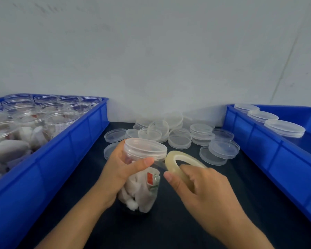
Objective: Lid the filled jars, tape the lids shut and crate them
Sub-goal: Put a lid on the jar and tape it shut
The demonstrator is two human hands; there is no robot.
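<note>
Clear plastic makes up the jar [140, 178] at the middle of the dark table [169, 230], and everything else can be placed from it. It stands nearest the viewer, packed with white pouches, one with a red label, and its lid [145, 148] is already on. The left hand [121, 174] is wrapped around the jar's left side, thumb pressed across the front just under the lid. Just right of the jar, the right hand [201, 191] grips a roll of clear tape [181, 165] — thumb on the outer edge, fingers through the ring — and a short strip runs from the roll to the jar beneath the left thumb.

Behind the jar, loose lids [180, 135] lie scattered and stacked on the table, up to the white wall [151, 51]. Left of the jar sits a blue crate [65, 150] full of open, filled jars [34, 119]. Right of it, a second blue crate [269, 151] holds three lidded jars [269, 120] in a row along its far side.
</note>
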